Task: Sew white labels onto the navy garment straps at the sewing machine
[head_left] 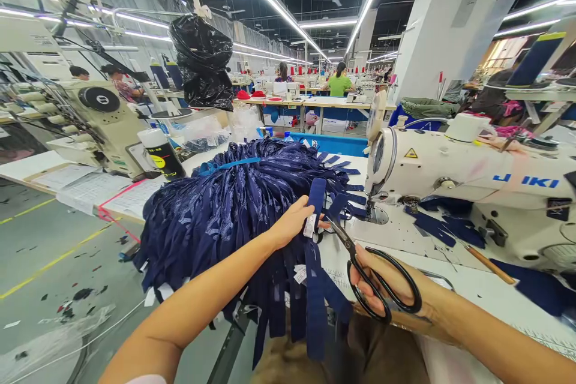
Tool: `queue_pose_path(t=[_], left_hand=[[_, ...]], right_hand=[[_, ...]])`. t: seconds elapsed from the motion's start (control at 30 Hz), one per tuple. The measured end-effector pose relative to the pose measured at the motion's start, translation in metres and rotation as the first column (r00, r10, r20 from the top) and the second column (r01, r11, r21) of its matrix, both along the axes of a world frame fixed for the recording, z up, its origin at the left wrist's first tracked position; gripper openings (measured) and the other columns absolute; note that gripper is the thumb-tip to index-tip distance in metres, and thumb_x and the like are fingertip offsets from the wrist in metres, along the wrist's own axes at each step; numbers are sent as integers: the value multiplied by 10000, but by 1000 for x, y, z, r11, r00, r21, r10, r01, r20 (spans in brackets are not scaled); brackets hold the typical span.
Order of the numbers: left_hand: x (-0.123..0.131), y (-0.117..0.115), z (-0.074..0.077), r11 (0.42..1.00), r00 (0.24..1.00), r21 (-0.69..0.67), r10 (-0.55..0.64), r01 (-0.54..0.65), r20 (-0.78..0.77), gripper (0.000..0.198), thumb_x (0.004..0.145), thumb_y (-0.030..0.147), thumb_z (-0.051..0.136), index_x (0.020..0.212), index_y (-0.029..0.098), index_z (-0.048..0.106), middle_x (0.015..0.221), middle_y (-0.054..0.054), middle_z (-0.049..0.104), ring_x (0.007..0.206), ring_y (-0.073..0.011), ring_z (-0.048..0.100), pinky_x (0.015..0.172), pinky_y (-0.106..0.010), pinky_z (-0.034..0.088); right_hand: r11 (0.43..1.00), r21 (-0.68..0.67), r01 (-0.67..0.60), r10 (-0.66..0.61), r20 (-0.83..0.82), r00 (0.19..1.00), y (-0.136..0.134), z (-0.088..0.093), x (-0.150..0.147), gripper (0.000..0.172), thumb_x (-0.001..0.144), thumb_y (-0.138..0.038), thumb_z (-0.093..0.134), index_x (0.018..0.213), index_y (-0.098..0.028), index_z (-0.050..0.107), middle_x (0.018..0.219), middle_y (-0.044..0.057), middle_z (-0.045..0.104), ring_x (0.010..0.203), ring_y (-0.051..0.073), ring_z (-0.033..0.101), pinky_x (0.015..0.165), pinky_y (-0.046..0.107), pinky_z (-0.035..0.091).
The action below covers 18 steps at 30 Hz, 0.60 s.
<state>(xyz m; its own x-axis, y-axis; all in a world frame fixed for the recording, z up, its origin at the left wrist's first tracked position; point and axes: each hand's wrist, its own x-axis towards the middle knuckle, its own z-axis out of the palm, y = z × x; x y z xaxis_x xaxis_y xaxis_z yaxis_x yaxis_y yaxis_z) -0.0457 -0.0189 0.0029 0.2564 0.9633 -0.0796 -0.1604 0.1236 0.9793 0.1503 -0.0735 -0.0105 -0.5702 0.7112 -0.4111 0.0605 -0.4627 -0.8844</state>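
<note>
A large heap of navy blue fabric strips (225, 204) covers the middle of the white table, with a bright blue band (238, 163) across its top. My left hand (294, 222) is closed on one navy strip (317, 195) that carries a small white label (309, 225). In my right hand (369, 279) is a pair of black-handled scissors (348, 244). Their blades point up and left, close to the strip's edge; whether they touch the fabric I cannot tell. More strips hang over the table's front edge below my hands.
On the right stands a white sewing machine (432, 162), with navy scraps (432, 227) and a wooden-handled tool (490, 264) by its base. Another machine (103, 120), a spray can (159, 153) and papers (85, 183) are at left. People work at tables farther back.
</note>
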Motion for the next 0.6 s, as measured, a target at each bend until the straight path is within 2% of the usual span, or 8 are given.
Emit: queue_pose_path(t=[0.1, 0.27, 0.43, 0.6], left_hand=[[1, 0, -2, 1000, 999, -2, -18, 18, 47, 87, 737, 234, 501, 791, 181, 457, 762, -9, 608, 667, -163, 623, 553, -217, 402], [-3, 1, -2, 998, 991, -61, -25, 34, 133, 81, 732, 200, 498, 765, 178, 428, 756, -14, 606, 689, -183, 637, 541, -227, 426], [-14, 7, -5, 988, 960, -153, 29, 15, 280, 83, 719, 168, 490, 760, 166, 418, 741, -45, 615, 709, -247, 649, 574, -321, 478], [-20, 8, -7, 984, 930, -177, 56, 10, 363, 92, 726, 160, 491, 811, 144, 459, 750, -75, 626, 756, -272, 646, 616, -343, 489]], right_hand=[[997, 55, -50, 48, 35, 998, 10, -2, -5, 484, 760, -609, 390, 677, -151, 523, 445, -51, 445, 323, 62, 401, 339, 182, 300], [984, 179, -11, -8, 106, 994, 17, 3, -3, 477, 751, -603, 418, 639, -149, 512, 418, -66, 411, 283, 35, 328, 306, 171, 202], [992, 124, -6, -8, 113, 994, 11, 12, 4, 511, 727, -629, 415, 602, -143, 508, 412, -51, 424, 293, 46, 355, 324, 182, 244], [1000, 15, -26, 24, 93, 995, 16, 3, 7, 523, 735, -627, 400, 603, -135, 517, 433, -42, 443, 306, 60, 397, 334, 190, 297]])
